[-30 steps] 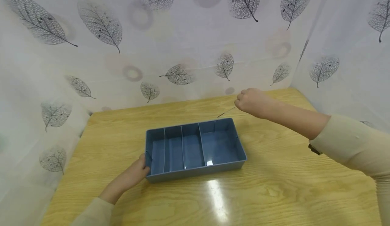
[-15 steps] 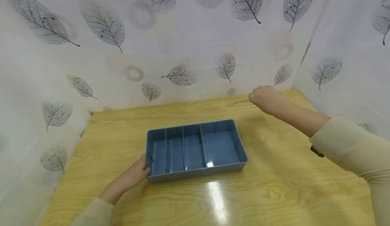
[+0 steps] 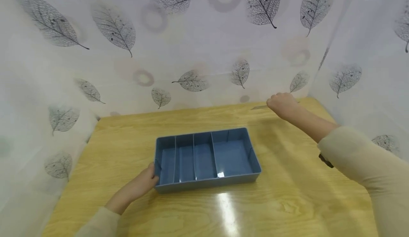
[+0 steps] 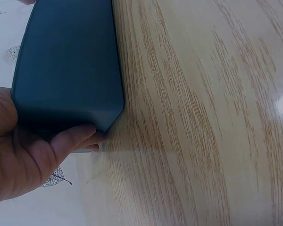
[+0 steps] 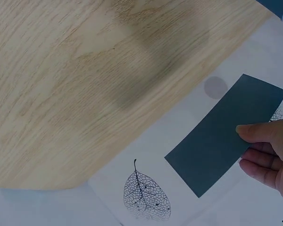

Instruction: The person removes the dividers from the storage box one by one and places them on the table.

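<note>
A blue-grey divided tray (image 3: 207, 184) stands on the wooden table, its three upright partitions making several bare compartments, the widest at the right. My left hand (image 3: 145, 181) grips the tray's left end, thumb at the rim; the left wrist view shows the fingers bent around the end wall (image 4: 68, 61). Beyond the tray's far right corner, my right hand (image 3: 282, 104) is raised over the table's back edge. It pinches a flat, rectangular divider panel (image 5: 217, 139) of the same blue-grey by one long side. In the head view the panel shows only as a thin edge.
The table (image 3: 297, 194) has wood grain and a bright light reflection in front of the tray. A white leaf-printed curtain (image 3: 204, 45) encloses the back and both sides, close behind my right hand.
My right hand has moved right with the divider panel, away from the tray's far right corner, and the panel has turned closer to level. The left hand keeps its grip on the tray.
</note>
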A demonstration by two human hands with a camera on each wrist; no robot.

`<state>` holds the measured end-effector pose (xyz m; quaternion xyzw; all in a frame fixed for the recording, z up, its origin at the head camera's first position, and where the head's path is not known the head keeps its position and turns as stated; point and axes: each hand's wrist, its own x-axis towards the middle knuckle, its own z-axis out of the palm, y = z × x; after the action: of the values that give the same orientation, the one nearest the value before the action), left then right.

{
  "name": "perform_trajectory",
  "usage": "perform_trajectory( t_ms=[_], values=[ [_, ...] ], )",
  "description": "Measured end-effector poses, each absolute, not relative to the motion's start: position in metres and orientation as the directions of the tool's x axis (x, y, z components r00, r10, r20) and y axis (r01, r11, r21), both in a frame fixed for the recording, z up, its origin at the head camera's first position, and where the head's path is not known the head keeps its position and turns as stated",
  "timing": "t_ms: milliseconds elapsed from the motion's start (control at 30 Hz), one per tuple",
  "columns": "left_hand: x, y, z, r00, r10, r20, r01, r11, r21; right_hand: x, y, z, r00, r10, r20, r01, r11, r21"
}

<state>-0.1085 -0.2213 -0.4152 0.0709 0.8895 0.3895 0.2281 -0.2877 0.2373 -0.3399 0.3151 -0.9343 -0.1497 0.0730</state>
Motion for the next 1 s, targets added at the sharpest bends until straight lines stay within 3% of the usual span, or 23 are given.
perform_trajectory(
  t_ms=[333,767,1000],
  values=[
    [-0.11,-0.22,-0.416,-0.901,0.289,-0.324,-0.023,0.714,0.7,-0.302,0.244,-0.36,-0.834,-0.552,0.027,-0.518,0.798,0.307],
    [-0.108,-0.221,-0.417,-0.91,0.299,-0.286,0.005,0.7,0.715,-0.326,0.259,-0.397,-0.877,-0.468,-0.107,-0.479,0.839,0.258],
    [-0.109,-0.22,-0.419,-0.917,0.289,-0.276,0.004,0.697,0.717,-0.329,0.26,-0.407,-0.884,-0.464,-0.06,-0.463,0.848,0.256]
  ],
)
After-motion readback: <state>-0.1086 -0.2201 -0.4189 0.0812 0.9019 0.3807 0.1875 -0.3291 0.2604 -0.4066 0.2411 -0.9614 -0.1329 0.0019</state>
